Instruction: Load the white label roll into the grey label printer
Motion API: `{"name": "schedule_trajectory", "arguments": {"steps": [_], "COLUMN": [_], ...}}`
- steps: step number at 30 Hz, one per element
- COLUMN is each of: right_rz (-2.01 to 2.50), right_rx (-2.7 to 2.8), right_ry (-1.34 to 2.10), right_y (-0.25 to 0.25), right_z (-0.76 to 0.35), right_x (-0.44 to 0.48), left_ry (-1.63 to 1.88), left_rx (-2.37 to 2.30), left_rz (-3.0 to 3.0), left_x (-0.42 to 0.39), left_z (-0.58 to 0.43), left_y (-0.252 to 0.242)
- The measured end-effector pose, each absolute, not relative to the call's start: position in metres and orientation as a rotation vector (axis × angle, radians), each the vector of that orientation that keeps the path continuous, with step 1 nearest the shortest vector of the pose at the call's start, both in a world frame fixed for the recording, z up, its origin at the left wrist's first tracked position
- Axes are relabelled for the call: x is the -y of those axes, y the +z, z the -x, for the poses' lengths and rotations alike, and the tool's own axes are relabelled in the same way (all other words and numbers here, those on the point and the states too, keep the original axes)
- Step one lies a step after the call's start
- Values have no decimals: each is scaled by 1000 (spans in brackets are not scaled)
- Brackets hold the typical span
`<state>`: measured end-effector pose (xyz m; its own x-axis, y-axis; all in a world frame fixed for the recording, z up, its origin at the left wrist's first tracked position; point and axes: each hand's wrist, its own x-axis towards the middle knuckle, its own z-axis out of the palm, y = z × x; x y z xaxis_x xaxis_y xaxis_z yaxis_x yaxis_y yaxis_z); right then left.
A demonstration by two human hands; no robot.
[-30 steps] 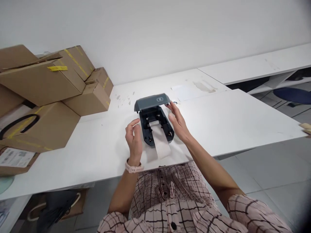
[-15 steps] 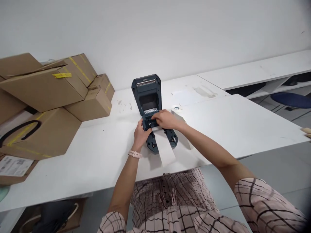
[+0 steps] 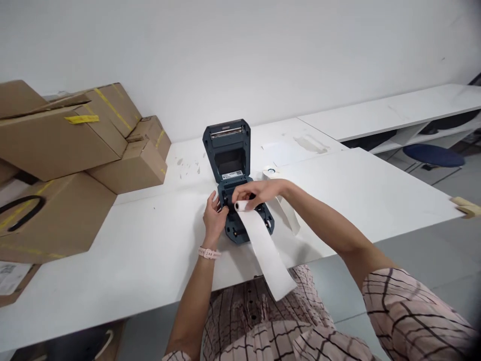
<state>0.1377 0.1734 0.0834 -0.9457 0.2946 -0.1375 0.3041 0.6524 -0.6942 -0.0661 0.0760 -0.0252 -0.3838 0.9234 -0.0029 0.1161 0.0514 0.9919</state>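
Observation:
A dark label printer (image 3: 226, 146) stands on the white table with its lid tipped up. My right hand (image 3: 259, 193) is closed on a small white label roll (image 3: 240, 206), lifted just over the printer's inner bay. From this roll a long paper strip (image 3: 268, 255) runs down past the table's front edge, over my lap. My left hand (image 3: 215, 219) holds the printer's left side, with the thumb at the inner rim and the fingers along the outside. A larger label roll (image 3: 270, 172), partly behind my right hand, lies right of the printer with its strip trailing forward.
Cardboard boxes (image 3: 63, 135) with yellow tape are piled on the left of the table (image 3: 150, 271). A black curved strap (image 3: 28, 205) lies against one box. At the right are a shelf unit (image 3: 398, 108), a blue stool (image 3: 434, 154) and a tan object (image 3: 468, 205) at the table's corner.
My right hand has lifted the small roll out of the printer's bay, and more of its strip now hangs toward me. My left hand's fingers have loosened slightly. The view has shifted a little.

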Motion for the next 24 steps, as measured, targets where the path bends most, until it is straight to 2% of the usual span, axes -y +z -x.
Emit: {"name": "schedule_trajectory", "arguments": {"steps": [3, 8, 10, 17, 21, 24], "right_rz": [-499, -1378, -1588, -1497, -1333, -1423], "right_rx": [-2990, -2880, -2797, -2601, -2662, -2730], "right_ry": [-1724, -2084, -2185, -2123, -2101, -2142], "right_y": [86, 48, 25, -29, -27, -10], "right_z": [-211, -336, -363, -346, -341, -346], "right_x": [-158, -145, -149, -168, -167, -171], "left_ry": [1434, 1479, 1497, 1536, 1525, 1530], "left_rx": [-1580, -1594, -1610, -1592, -1570, -1563], "left_rz": [-1062, -1022, -1001, -863, -870, -874], "left_x": [-77, -80, -81, -77, -76, -76], "left_z": [66, 64, 62, 56, 56, 57], "left_y": [-27, -31, -32, -23, -19, -19]}}
